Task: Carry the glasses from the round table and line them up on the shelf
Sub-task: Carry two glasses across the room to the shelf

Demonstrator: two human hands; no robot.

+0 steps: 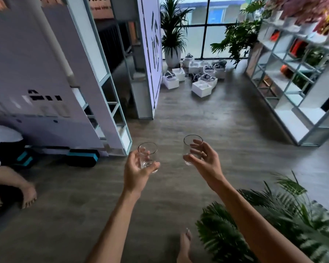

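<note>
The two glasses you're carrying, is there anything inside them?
Both look empty: the glass in the left hand and the glass in the right hand show only floor and fingers through their clear walls. The fingers cover part of each base.

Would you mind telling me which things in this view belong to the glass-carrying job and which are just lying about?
Part of the job:
- left hand holding a clear glass
- right hand holding a second glass
- grid shelf on the right

Just lying about:
- white boxes on the floor
- potted plant by the window
- fern beside the right arm
- seated person on the left
</note>
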